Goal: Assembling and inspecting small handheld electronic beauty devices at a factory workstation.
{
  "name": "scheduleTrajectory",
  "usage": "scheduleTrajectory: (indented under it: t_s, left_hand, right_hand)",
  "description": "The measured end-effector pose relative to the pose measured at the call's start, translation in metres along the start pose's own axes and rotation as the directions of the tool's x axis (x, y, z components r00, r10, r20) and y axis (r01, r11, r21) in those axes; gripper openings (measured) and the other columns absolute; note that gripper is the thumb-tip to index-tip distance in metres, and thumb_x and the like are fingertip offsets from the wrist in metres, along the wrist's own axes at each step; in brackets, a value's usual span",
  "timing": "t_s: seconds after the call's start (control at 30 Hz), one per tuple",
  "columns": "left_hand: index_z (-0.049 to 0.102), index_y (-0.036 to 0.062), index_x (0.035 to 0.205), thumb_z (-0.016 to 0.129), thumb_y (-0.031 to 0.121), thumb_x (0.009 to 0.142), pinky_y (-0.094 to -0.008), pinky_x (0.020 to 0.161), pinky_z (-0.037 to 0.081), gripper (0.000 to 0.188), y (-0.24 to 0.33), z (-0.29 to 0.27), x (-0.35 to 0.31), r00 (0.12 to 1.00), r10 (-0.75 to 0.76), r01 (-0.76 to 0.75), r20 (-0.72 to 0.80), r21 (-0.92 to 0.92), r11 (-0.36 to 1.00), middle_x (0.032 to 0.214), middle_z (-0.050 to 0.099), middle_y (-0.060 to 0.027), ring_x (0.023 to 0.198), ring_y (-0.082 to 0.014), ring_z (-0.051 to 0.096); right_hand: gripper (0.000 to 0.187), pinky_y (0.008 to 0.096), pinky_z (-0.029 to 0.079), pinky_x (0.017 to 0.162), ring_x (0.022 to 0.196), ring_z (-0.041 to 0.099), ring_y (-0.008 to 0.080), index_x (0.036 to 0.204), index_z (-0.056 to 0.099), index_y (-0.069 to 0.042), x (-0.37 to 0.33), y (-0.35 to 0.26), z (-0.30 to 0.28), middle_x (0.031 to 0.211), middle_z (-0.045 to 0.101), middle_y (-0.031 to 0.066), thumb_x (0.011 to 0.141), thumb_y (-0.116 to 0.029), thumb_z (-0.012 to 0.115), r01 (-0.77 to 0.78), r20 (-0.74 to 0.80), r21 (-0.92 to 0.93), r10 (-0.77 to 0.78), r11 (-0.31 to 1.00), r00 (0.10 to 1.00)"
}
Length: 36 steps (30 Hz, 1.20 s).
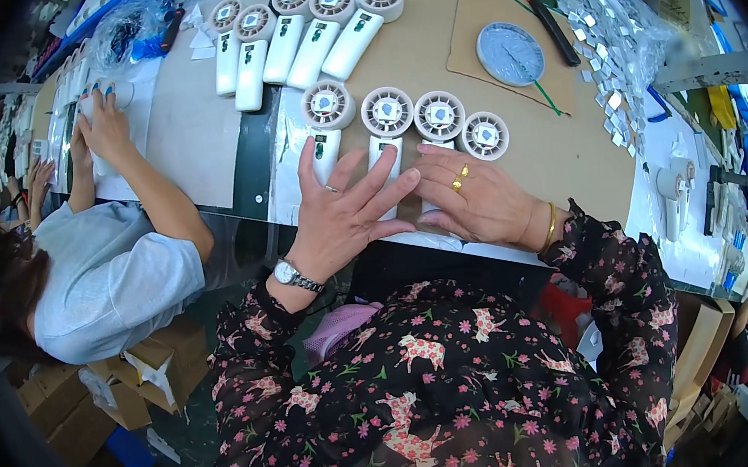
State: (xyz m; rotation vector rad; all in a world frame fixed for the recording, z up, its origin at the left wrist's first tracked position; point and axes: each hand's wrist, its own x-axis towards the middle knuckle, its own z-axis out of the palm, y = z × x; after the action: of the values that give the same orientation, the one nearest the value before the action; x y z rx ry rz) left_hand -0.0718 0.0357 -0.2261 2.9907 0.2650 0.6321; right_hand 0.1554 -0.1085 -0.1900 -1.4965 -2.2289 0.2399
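My left hand (pixel 344 202) has its fingers spread over the white handles of two handheld fans. The leftmost handheld fan (pixel 328 105) of the near row lies past its fingertips; its neighbour, another handheld fan (pixel 387 111), has its handle partly under the fingers. My right hand (pixel 483 194) is bent over the handle of a third handheld fan (pixel 440 115), fingers and thumb around it, hiding most of it. A round fan head (pixel 484 136) sits just beyond my right knuckles; its handle is hidden. Each of these round heads bears a white square with a grey patch at its centre.
Several finished-looking handheld fans (pixel 284 48) lie at the back. On cardboard (pixel 506 14) sit a round dish (pixel 510 54) of grey paste with a green stick and an orange-black cutter (pixel 550 27). White squares (pixel 611 103) are scattered at right. A co-worker (pixel 117 276) sits at left.
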Motion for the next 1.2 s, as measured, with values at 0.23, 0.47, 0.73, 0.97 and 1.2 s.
scheduleTrajectory:
  t_s: [0.23,0.47,0.73,0.97,1.2]
  left_hand:
    - [0.051,0.0314,0.158,0.078,0.06,0.081,-0.0685,0.122,0.027,0.086,-0.017,-0.002,-0.015,0.997,-0.065,0.062,-0.036,-0.087,0.994,0.16,0.053,0.0053,0.128,-0.024,0.055]
    - [0.043,0.0161,0.159,0.085,0.049,0.08,-0.0614,0.121,0.032,0.095,-0.05,-0.013,-0.039,0.994,-0.079,0.069,-0.077,-0.122,0.99,0.158,0.057,-0.0034,0.128,-0.0277,0.059]
    - [0.042,0.0123,0.16,0.085,0.047,0.078,-0.0548,0.117,0.035,0.099,-0.1,-0.031,-0.041,0.99,-0.143,0.143,0.007,-0.071,0.987,0.156,0.06,-0.0037,0.13,-0.0263,0.059]
    - [0.038,0.0103,0.162,0.084,0.045,0.081,-0.0537,0.119,0.033,0.1,-0.113,-0.034,-0.036,0.978,-0.207,0.207,0.014,-0.037,0.978,0.155,0.06,-0.0037,0.132,-0.0264,0.059]
    - [0.066,0.0068,0.137,0.08,0.024,0.09,-0.0534,0.116,0.037,0.051,-0.08,-0.046,-0.037,0.915,-0.346,0.348,-0.206,-0.027,0.937,0.135,0.069,-0.0094,0.125,-0.0292,0.063]
  right_hand:
    - [0.051,0.0489,0.046,0.119,0.133,0.058,0.0387,0.135,0.059,-0.001,0.04,0.007,0.013,0.134,0.063,0.0167,0.097,-0.032,0.072,0.084,-0.015,0.07,-0.083,0.994,0.996]
    - [0.049,0.0465,0.047,0.117,0.129,0.06,0.036,0.136,0.058,-0.002,0.082,0.008,0.039,0.136,0.061,0.0153,0.1,-0.033,0.069,0.166,-0.116,0.09,-0.156,0.982,0.981]
    - [0.05,0.0475,0.049,0.113,0.134,0.058,0.04,0.144,0.053,-0.004,0.132,0.017,0.053,0.143,0.059,0.019,0.105,-0.036,0.062,0.103,-0.075,0.232,-0.088,0.967,0.993]
    - [0.042,0.0469,0.053,0.106,0.128,0.061,0.0385,0.139,0.056,-0.006,0.15,0.024,0.036,0.14,0.061,0.0175,0.107,-0.032,0.061,0.083,-0.006,0.398,-0.089,0.913,0.996]
    - [0.023,0.0467,0.056,0.088,0.099,0.068,0.034,0.115,0.07,-0.004,0.052,-0.027,-0.009,0.107,0.071,0.0131,0.093,-0.01,0.078,0.142,-0.31,0.275,-0.052,0.951,0.949]
